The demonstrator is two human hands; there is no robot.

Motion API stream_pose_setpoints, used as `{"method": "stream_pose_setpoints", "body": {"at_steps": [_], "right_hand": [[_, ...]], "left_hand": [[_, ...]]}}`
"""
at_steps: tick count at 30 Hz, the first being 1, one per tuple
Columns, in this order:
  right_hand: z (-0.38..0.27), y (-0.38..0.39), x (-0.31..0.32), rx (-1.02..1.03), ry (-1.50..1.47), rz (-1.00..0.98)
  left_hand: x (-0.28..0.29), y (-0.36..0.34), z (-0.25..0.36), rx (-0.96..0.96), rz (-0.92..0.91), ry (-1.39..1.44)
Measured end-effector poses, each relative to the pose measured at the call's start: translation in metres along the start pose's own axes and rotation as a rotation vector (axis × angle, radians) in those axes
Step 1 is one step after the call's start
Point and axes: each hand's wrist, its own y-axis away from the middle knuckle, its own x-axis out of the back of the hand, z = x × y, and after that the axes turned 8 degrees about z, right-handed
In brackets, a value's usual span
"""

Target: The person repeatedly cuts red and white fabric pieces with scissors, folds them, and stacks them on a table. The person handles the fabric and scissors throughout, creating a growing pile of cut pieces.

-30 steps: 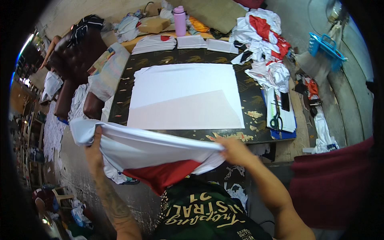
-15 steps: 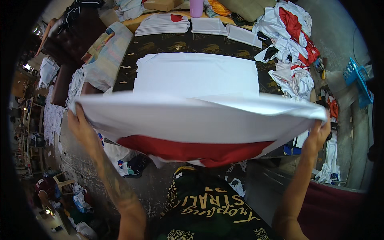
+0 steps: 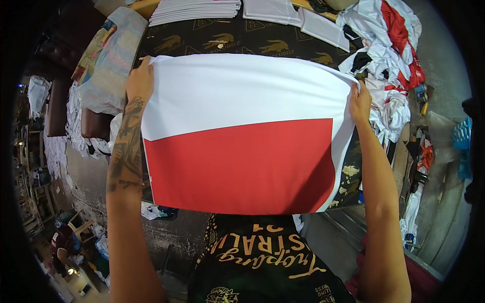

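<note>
A white fabric panel (image 3: 237, 91) with a large red block (image 3: 242, 166) across its nearer part is stretched out between my hands. My left hand (image 3: 140, 81) is closed on its far left corner. At the far right corner my right hand (image 3: 360, 102) pinches the edge, where the cloth folds over a little. The panel's far part lies over the black table (image 3: 202, 43), and its near edge hangs down in front of my body. Whatever lies beneath it on the table is hidden.
Folded white fabric stacks (image 3: 194, 11) line the table's far edge, with flatter folded pieces (image 3: 270, 12) beside them. A heap of white and red cloth (image 3: 379, 55) covers the right side. At left sits a plastic-wrapped bundle (image 3: 108, 65). A blue plastic basket (image 3: 462, 141) is at far right.
Both hands have carried the panel forward over the table and spread it out, so its red block now shows fully. The white sheet lying on the table is now covered.
</note>
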Motion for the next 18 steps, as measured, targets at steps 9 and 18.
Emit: {"method": "stream_pose_setpoints", "body": {"at_steps": [9, 18], "right_hand": [[-0.017, 0.006, -0.029, 0.233, -0.078, -0.088], [-0.044, 0.285, 0.161, 0.333, -0.155, -0.932]], "left_hand": [[-0.042, -0.003, -0.013, -0.233, -0.102, -0.028], [0.106, 0.357, -0.011, 0.125, -0.322, 0.192]]}}
